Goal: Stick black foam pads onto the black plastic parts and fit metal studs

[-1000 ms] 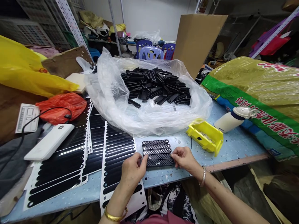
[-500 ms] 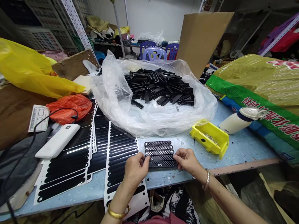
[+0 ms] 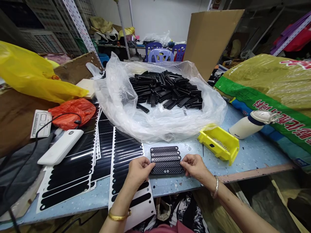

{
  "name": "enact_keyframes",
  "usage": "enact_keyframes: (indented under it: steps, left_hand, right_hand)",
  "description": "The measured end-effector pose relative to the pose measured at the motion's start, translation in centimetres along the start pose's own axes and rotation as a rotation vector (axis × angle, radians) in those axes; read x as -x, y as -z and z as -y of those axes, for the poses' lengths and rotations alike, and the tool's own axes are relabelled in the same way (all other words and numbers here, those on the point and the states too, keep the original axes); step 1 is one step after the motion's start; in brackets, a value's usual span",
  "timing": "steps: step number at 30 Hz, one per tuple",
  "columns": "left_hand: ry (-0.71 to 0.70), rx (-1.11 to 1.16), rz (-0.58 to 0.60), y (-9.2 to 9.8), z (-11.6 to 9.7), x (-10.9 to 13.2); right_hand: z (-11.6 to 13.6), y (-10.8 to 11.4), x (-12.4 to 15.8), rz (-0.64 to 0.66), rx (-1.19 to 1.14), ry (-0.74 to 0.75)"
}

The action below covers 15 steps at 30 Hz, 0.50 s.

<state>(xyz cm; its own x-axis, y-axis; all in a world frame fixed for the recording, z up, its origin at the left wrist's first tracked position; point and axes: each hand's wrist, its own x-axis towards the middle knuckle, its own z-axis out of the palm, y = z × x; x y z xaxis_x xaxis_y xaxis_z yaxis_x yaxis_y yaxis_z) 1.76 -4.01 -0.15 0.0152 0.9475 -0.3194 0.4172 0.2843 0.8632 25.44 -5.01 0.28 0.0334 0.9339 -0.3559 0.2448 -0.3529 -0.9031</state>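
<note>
Several narrow black strips (image 3: 165,154) with a cross-hatched face lie in a stack of rows on the blue table, small metal rings showing near their ends. My left hand (image 3: 139,168) is closed, thumb and forefinger pinched at the left end of a lower black strip (image 3: 167,164). At that strip's right end, my right hand (image 3: 195,166) pinches with thumb and forefinger, the other fingers curled under. The fingertips cover both ends, so any ring there is hidden. Just below, the nearest strip (image 3: 166,171) has two metal rings at its middle.
Behind the strips, a clear plastic bag (image 3: 155,127) holds a heap of black pieces (image 3: 167,89). A yellow bin (image 3: 218,144) with small metal parts stands right, beside a white bottle (image 3: 247,124). Black sticker sheets (image 3: 126,152) and a white power bank (image 3: 60,147) lie left.
My left thumb has slid slightly left, from on top of the strip to its left end. My right hand keeps its pinch at the right end.
</note>
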Motion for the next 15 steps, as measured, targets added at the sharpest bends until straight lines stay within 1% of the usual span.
enact_keyframes:
  steps: [3, 5, 7, 12, 13, 14, 15]
  left_hand:
    - [0.077, 0.191, 0.140, 0.7, -0.6, -0.4]
    - [0.112, 0.254, 0.188, 1.0, -1.0, -0.6]
    - [0.126, 0.270, 0.213, 1.1, -1.2, -0.7]
    - [0.080, 0.190, 0.199, 0.8, -1.2, -0.8]
    - [0.071, 0.150, 0.178, 0.8, -1.1, -0.7]
    - [0.052, 0.091, 0.133, 0.7, -1.1, -0.5]
    - [0.011, 0.015, 0.063, 0.7, -1.1, -0.1]
  right_hand:
    - [-0.1, 0.1, -0.1, 0.006, -0.006, 0.005]
    - [-0.1, 0.1, -0.2, 0.012, -0.008, 0.005]
    - [-0.1, 0.2, -0.2, 0.021, -0.008, 0.005]
    - [-0.1, 0.2, -0.2, 0.027, -0.008, 0.013]
    - [-0.2, 0.2, -0.2, 0.028, -0.004, 0.016]
    - [-0.3, 0.3, -0.2, 0.027, 0.002, 0.018]
    - [-0.4, 0.4, -0.1, 0.016, 0.008, 0.024]
